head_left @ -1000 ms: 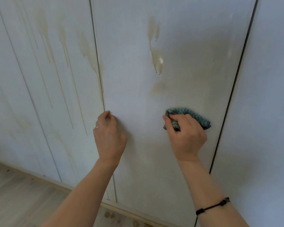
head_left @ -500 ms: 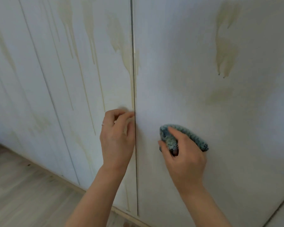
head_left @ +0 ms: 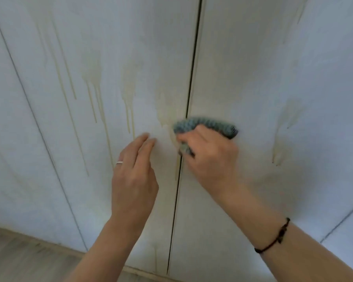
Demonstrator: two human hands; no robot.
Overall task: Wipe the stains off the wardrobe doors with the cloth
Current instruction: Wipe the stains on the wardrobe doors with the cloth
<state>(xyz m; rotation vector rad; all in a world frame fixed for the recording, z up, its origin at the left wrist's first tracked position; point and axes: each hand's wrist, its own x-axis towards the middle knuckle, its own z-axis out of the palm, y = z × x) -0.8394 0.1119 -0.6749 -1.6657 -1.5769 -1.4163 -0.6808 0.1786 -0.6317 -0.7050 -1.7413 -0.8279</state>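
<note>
White wardrobe doors [head_left: 253,68] fill the view, split by a dark vertical gap [head_left: 192,78]. Yellowish drip stains [head_left: 94,82] run down the left door, and a fainter stain [head_left: 287,119] marks the right door. My right hand [head_left: 210,159] grips a blue-green knitted cloth [head_left: 208,126] and presses it against the doors right at the gap, over a stain. My left hand [head_left: 135,171], wearing a ring, rests with straight fingers flat on the left door, just left of the cloth.
A wooden floor [head_left: 18,259] shows at the bottom left, under the doors' lower edge. Another door seam [head_left: 342,222] runs at the lower right. A dark cord bracelet [head_left: 273,239] sits on my right wrist.
My right hand has carried the cloth left and up to the gap between the doors. My left hand has left the door edge and now lies flat on the left door. The view has shifted left.
</note>
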